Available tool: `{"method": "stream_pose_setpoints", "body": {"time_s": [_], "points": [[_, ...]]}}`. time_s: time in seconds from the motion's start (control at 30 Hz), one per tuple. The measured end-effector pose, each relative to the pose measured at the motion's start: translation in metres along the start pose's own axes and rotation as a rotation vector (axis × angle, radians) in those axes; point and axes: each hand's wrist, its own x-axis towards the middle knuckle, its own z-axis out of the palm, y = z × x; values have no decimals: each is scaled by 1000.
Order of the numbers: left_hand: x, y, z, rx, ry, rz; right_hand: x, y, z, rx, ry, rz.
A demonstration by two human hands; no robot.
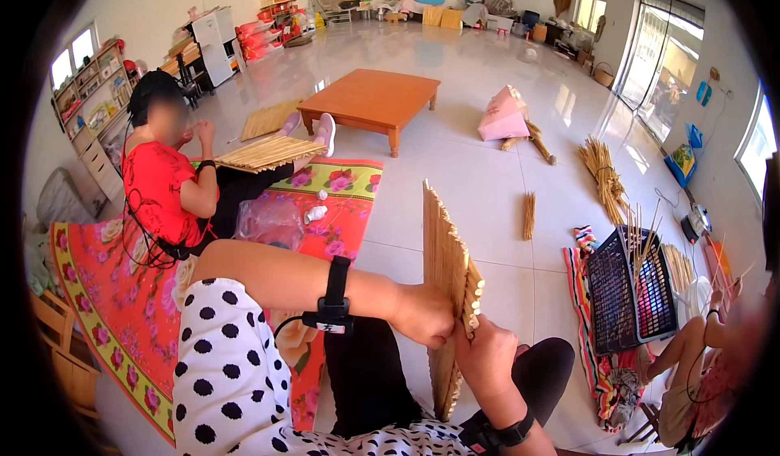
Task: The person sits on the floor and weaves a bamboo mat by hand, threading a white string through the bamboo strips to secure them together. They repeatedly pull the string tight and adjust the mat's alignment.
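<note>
A mat of straw-coloured stalks (443, 241), laid side by side, stands on edge between my knees, its cut stalk ends toward the right. My left hand (424, 316) is closed in a fist at the mat's middle, fingers curled by the stalk ends. Just below and to the right, my right hand (487, 354) grips the same edge with thumb and fingers bent. The two hands nearly touch. Any thread or thin strand between them is too small to make out.
A co-worker in red (166, 180) sits left on a floral mat (349, 204) with another stalk mat (256, 154). Ahead stands a low wooden table (370, 94). Stalk bundles (601, 171) and a dark crate (621, 293) lie right, near another person's legs (678, 346).
</note>
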Motion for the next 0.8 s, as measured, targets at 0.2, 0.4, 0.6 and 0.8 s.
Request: {"method": "stream_pose_setpoints", "body": {"time_s": [0.2,0.4,0.6,0.8], "points": [[5,3,-2,58,-75,27,-5,-1,1,-4,39,33],[-9,5,-10,181,-25,114,0,1,1,60,15,-7],[2,6,-10,125,-23,1,9,9,-5,-9,18,-11],[14,-10,-8,-141,-154,-61,11,1,-12,8,-12,57]]}}
